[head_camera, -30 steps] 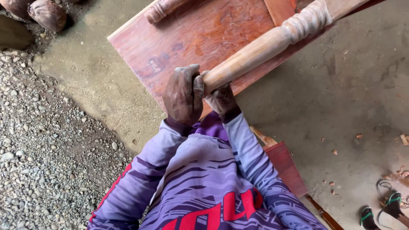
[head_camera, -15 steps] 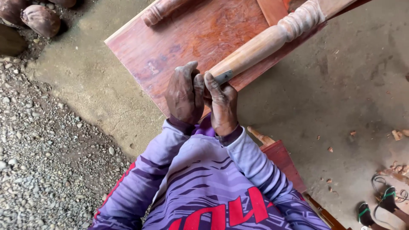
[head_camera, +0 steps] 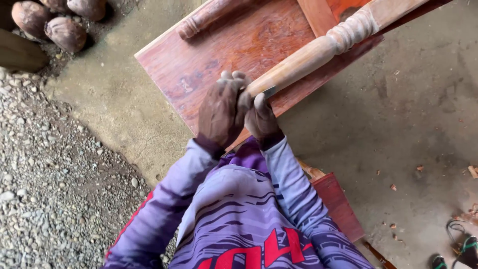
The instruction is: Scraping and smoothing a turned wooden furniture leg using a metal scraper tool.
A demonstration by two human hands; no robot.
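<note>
A pale turned wooden leg (head_camera: 308, 57) slants from the top right down to my hands, above a red-brown varnished wooden panel (head_camera: 199, 65). My left hand (head_camera: 221, 112) is wrapped over the leg's near end. Beside it, my right hand (head_camera: 261, 119) pinches a small metal scraper blade (head_camera: 269, 91) whose edge rests against the underside of the leg. A second, darker turned leg (head_camera: 209, 17) lies along the panel's far edge. My purple patterned sleeves fill the lower middle of the view.
Several brown coconut husks (head_camera: 64, 32) sit at the top left. Loose gravel (head_camera: 45, 174) covers the left; concrete floor (head_camera: 398, 124) with wood chips (head_camera: 472, 171) lies right. A red wooden piece (head_camera: 338, 204) sits under me. Sandals (head_camera: 460, 244) are at the bottom right.
My right hand came out from behind the left and slid up beside it; the metal blade now shows against the leg. The left hand keeps its hold on the leg's end.
</note>
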